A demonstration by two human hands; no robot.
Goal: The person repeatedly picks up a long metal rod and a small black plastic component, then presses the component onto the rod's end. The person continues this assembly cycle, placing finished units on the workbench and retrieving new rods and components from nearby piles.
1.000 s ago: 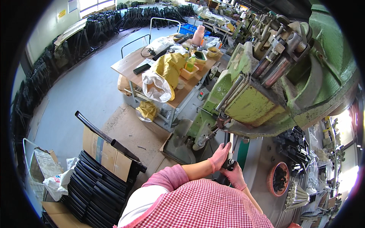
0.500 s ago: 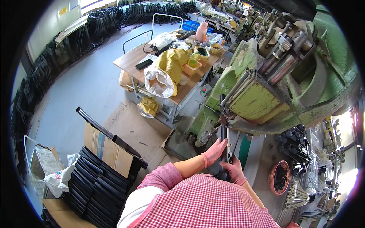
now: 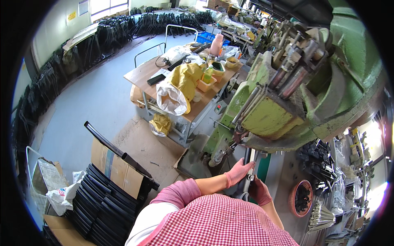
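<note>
Green mach. (image 3: 273,117): upper R, scuffed paint; lower edge just beyond the hands
Blk tube stack (image 3: 102,201): lower L, w/ cardboard at its far side; well apart from hands
L hand (image 3: 239,171): pink glove; forearm in from lower L, approx. level, bent at elbow; fingers closed round blk tube, thumb side up toward mach.
R hand (image 3: 260,192): pink glove; nearer the body, at tube's R side; forearm angled up from lower R; fingers partly hidden, cannot tell if gripping
Blk tube (image 3: 248,154): btwn hands, pointing away toward mach. underside; dark, slim, w/ pale metal strip along R side; far-end contact unclear
</note>
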